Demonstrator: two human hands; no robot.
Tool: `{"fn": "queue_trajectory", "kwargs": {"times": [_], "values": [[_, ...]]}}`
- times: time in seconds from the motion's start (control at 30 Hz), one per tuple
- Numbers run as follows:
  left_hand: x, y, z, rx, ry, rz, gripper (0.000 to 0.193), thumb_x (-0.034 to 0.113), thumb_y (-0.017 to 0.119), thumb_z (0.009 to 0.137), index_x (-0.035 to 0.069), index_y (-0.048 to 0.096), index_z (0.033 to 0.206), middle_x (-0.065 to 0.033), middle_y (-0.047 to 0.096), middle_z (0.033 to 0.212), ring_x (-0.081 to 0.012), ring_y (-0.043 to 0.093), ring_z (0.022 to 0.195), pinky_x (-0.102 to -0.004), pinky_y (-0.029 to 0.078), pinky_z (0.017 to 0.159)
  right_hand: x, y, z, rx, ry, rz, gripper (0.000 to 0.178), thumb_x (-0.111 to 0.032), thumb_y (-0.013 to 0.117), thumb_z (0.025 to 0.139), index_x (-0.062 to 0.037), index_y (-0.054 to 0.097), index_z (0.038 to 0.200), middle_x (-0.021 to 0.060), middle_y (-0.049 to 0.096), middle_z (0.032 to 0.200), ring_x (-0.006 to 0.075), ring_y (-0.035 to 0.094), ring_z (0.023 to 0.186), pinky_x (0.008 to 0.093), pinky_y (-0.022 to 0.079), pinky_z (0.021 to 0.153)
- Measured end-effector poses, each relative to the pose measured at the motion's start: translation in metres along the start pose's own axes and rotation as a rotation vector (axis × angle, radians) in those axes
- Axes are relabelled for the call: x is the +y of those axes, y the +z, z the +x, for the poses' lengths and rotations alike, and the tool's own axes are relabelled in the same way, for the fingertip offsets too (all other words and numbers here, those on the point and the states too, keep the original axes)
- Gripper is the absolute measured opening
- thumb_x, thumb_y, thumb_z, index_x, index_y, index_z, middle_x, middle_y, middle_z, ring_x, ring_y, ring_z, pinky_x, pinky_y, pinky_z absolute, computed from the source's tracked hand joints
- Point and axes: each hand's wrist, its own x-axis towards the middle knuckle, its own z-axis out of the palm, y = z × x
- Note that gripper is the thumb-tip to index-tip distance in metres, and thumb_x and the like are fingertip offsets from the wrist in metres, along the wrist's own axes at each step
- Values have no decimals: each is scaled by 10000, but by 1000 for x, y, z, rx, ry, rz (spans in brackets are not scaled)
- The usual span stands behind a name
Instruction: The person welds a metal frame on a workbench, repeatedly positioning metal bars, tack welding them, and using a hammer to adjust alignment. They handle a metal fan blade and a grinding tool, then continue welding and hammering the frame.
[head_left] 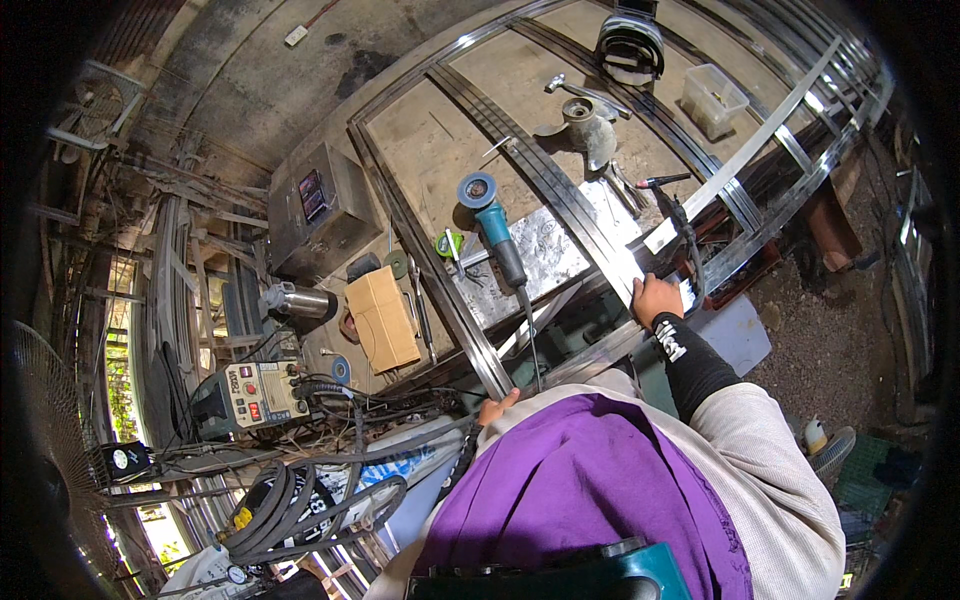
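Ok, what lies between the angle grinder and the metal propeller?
In the head view, one long metal bar runs between the angle grinder and the metal propeller; the right hand is by its near end.

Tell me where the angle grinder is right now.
In the head view, the angle grinder lies just above centre, between two bars of the metal frame, with the green tape measure on its left and its lower end over the silvery plate.
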Motion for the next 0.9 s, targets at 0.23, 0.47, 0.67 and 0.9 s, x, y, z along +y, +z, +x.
{"fn": "queue_trajectory", "kwargs": {"times": [0.23,0.47,0.67,0.9], "values": [[-2,0,-2,46,-20,-10,468,456,788,860,-1,734,941,-129,725,820,-237,698,721,-403,517,684,-1,3,1,13,-18,-1,432,-387,422,1029,-11,629,986,226,715,873,411,676,879,536,447,912],[27,-1,-30,54,-62,12,616,576,788,796,-29,729,894,-133,724,804,-230,696,723,-386,523,686,-2,-2,-1,9,-16,-18,428,-388,414,1033,-16,624,995,215,716,873,406,677,875,538,446,915],[-19,-3,8,47,6,26,830,754,769,706,-72,746,779,-126,722,747,-185,692,701,-337,529,671,-4,3,2,9,-23,-15,426,-386,413,1033,-17,624,1007,212,718,880,405,678,885,540,446,924],[-2,-5,-4,-11,-47,30,467,486,744,890,23,735,955,-124,725,799,-243,692,706,-430,508,660,-5,-2,0,6,-18,-18,441,-390,411,1032,-7,628,1034,219,719,899,411,678,897,549,441,943]]}}
